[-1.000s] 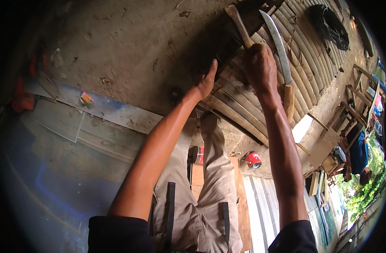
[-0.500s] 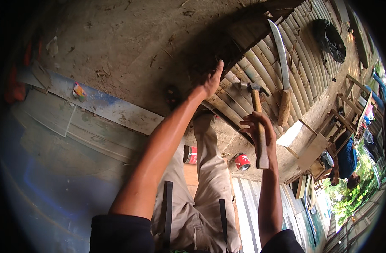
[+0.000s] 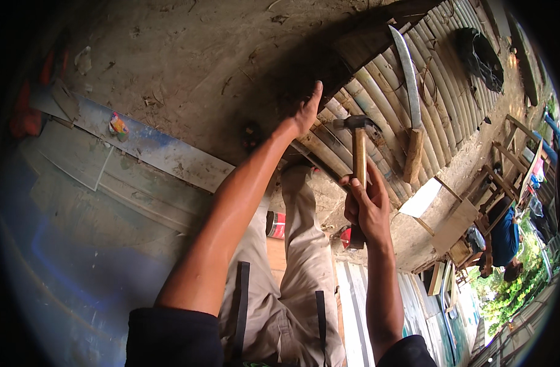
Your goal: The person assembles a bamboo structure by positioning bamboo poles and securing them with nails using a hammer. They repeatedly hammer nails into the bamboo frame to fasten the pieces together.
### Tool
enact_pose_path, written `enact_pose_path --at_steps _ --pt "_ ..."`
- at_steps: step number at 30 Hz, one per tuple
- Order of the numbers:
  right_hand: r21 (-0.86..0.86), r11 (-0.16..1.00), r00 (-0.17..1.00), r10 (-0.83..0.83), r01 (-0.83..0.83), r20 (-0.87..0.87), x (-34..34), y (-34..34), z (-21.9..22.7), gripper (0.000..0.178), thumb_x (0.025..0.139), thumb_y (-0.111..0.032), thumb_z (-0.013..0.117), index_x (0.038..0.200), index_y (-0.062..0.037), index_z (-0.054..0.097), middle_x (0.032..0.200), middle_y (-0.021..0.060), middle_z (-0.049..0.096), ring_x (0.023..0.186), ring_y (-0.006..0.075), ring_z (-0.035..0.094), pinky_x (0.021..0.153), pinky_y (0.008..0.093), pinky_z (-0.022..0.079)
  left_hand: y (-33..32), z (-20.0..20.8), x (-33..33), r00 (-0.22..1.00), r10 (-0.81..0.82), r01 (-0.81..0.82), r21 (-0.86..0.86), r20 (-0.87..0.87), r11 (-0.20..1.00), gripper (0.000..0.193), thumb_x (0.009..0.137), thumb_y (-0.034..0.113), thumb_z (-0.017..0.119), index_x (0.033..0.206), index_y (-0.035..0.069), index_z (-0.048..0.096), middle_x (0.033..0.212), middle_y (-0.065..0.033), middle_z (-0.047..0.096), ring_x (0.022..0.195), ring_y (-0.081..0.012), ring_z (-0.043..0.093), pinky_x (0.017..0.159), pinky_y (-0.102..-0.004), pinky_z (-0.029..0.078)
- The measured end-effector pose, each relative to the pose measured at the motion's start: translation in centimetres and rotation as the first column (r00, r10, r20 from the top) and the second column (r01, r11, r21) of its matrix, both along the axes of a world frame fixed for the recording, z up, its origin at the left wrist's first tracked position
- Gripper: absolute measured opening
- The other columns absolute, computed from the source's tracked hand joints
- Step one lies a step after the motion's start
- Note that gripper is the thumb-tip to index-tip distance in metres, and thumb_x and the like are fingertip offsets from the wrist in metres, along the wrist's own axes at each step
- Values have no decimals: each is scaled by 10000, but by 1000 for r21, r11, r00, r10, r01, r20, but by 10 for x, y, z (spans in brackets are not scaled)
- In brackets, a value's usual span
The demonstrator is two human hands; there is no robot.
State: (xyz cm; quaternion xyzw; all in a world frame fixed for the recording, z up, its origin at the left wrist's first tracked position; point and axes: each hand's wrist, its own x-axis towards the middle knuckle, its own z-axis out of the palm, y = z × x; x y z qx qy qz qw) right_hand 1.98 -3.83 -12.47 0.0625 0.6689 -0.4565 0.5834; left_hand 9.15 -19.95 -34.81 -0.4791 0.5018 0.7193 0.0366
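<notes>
My right hand (image 3: 370, 208) is closed round the wooden handle of a claw hammer (image 3: 359, 150). The hammer stands nearly upright in the view, its metal head over the bamboo slats (image 3: 378, 98). My left hand (image 3: 306, 116) reaches forward to the near left edge of the slats, one digit stretched out; its other fingers are mostly hidden in shadow. To the right of the hammer, a machete (image 3: 408, 85) with a curved blade and wooden handle lies on the slats, apart from both hands.
Below the slats are a red can (image 3: 345, 237) and another red can (image 3: 276, 225) beside my legs. A black plastic bag (image 3: 479, 58) lies at the far right end. A long board (image 3: 170, 153) runs along the left. Someone in blue (image 3: 503, 232) is in the right background.
My right hand has turned the hammer and shifted it slightly left; the head now points more toward the left hand. The left hand has barely moved.
</notes>
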Motion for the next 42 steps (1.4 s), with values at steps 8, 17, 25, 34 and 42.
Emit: enact_pose_path --at_steps 8,17,25,34,42 --pt "181 879 777 474 -440 -413 -21 -2 -5 399 1037 -209 521 1376 0 511 910 102 632 618 205 594 545 322 482 12 -25 5 989 49 -87 -280 -140 956 839 1028 617 215 1484 -73 353 1554 -259 348 1467 -343 307 1216 -381 219" --pt "403 720 416 670 -565 -614 12 5 -13 568 876 43 594 1415 -31 433 1196 243 503 1072 445 577 882 493 501 5 -8 3 995 52 -67 -198 -79 978 828 1032 607 221 1487 -72 349 1558 -254 346 1454 -352 329 1214 -392 224" --pt "342 818 445 547 -462 -709 56 6 -29 607 860 77 598 1426 -22 402 1185 271 491 1020 464 582 823 493 507 8 -31 3 995 73 -89 -244 -74 966 942 987 711 189 1474 -75 373 1534 -249 381 1435 -339 348 1198 -381 245" --pt "358 830 445 538 -428 -716 82 -10 -23 677 879 33 600 1486 24 302 1170 290 490 960 462 575 802 491 502 22 -75 0 977 193 -207 -191 -89 960 999 919 830 156 1107 -29 631 1007 -76 644 933 -153 543 887 -304 426" --pt "527 695 445 719 -489 -534 84 -27 -10 751 903 7 560 1546 15 174 1045 287 574 820 471 633 682 514 521 10 -63 8 981 158 -131 215 -111 968 994 940 798 168 1032 -54 672 972 -125 660 959 -209 591 908 -319 440"
